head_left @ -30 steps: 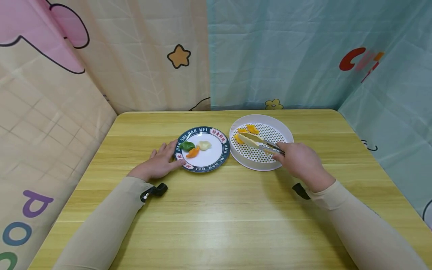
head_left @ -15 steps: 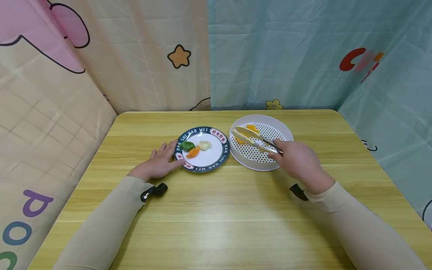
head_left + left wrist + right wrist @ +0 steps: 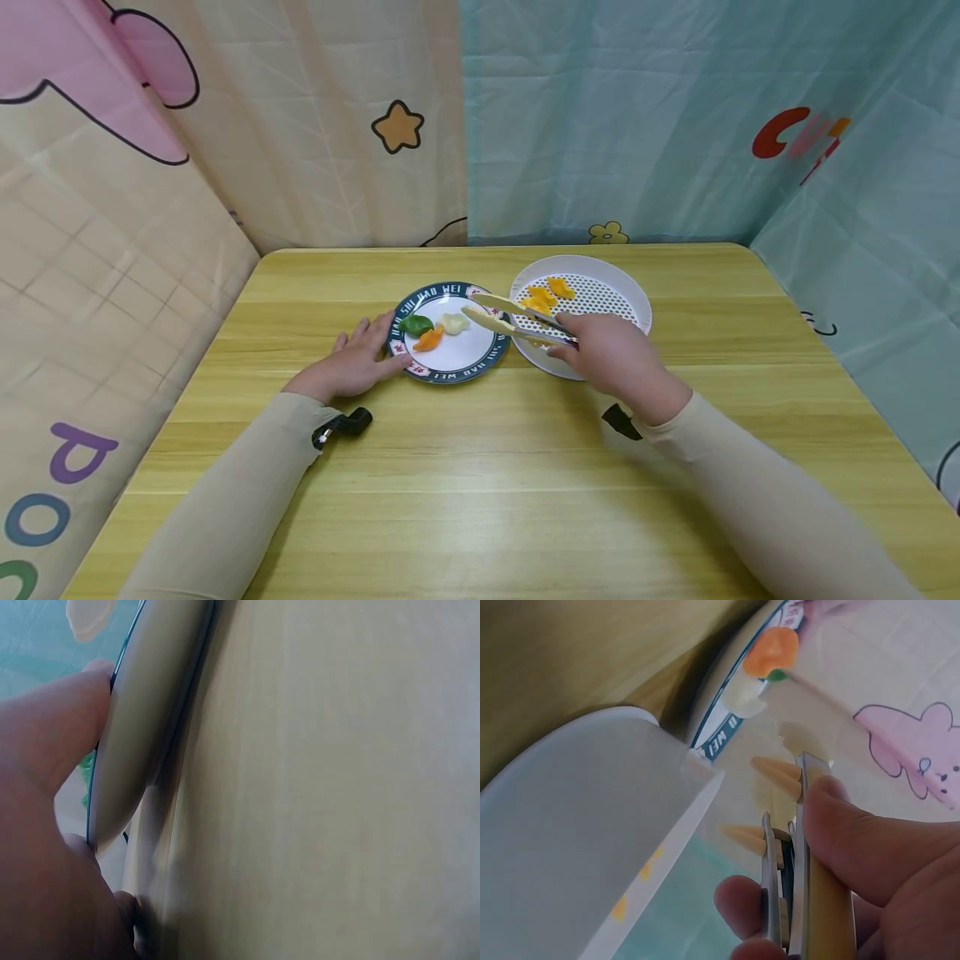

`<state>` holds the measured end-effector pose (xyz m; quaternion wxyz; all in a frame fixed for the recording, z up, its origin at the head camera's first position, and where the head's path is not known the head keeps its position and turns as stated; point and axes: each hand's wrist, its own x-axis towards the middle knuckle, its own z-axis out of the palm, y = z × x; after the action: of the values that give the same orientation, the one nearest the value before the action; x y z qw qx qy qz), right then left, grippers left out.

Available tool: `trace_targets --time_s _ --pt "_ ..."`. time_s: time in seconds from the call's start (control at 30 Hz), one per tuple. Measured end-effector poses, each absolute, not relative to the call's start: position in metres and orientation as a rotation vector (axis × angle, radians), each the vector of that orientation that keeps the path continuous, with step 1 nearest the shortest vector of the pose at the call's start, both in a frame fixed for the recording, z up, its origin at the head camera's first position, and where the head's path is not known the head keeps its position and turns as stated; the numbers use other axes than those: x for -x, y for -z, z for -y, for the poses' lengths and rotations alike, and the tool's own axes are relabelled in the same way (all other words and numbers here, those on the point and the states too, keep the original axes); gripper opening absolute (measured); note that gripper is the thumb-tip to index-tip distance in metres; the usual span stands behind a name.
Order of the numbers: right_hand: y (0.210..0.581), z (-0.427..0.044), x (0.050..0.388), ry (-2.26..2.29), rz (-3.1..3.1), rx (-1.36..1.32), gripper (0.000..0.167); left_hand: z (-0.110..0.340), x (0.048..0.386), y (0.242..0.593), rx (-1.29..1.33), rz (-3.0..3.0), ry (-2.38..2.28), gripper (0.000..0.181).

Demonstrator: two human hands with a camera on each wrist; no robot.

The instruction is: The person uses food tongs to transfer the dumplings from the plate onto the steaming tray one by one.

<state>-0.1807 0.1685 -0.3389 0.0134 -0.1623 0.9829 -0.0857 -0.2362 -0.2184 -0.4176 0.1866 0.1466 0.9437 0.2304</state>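
Note:
My left hand [image 3: 358,360] rests at the left rim of a white plate [image 3: 476,346] with a dark blue lettered border, fingers spread and the thumb on the rim. On the plate lie a green [image 3: 416,325], an orange [image 3: 429,338] and a white dumpling-shaped piece [image 3: 453,324]. My right hand [image 3: 611,354] grips metal tongs [image 3: 802,847] with pale yellow tips. The tongs' arms stand apart above the plate's right side, with nothing seen between the tips. Yellow dumpling-shaped pieces [image 3: 561,288] lie in a white perforated steamer tray [image 3: 633,287], partly hidden by the tongs.
The steamer tray stands just right of the plate on a wood-grain table [image 3: 480,483]. Patterned curtains [image 3: 675,125] hang behind the table and along both sides. A black wrist strap [image 3: 352,422] shows by the left sleeve.
My right hand has carried the tongs left, from over the yellow pieces in the steamer tray to above the plate's right side. The left hand and the plate have stayed put.

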Motion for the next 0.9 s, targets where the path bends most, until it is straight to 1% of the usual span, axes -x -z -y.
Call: trace_targets --time_s 0.2,0.27,0.6,0.9 --pt "0.343 -0.151 0.188 0.245 -3.028 0.515 0.037 0.218 0.237 0.418 -0.413 -2.657 -0.645 0.103" --pt "0.343 -0.146 0.19 0.229 -3.024 0.504 0.035 0.218 0.237 0.419 -0.413 -2.656 -0.642 0.103" --pt "0.345 -0.134 0.195 0.11 -2.98 0.433 0.036 0.219 0.237 0.42 -0.413 -2.658 -0.637 0.103" --pt "0.342 -0.13 0.192 0.036 -2.975 0.413 0.042 0.219 0.237 0.419 -0.422 -2.662 -0.637 0.101"
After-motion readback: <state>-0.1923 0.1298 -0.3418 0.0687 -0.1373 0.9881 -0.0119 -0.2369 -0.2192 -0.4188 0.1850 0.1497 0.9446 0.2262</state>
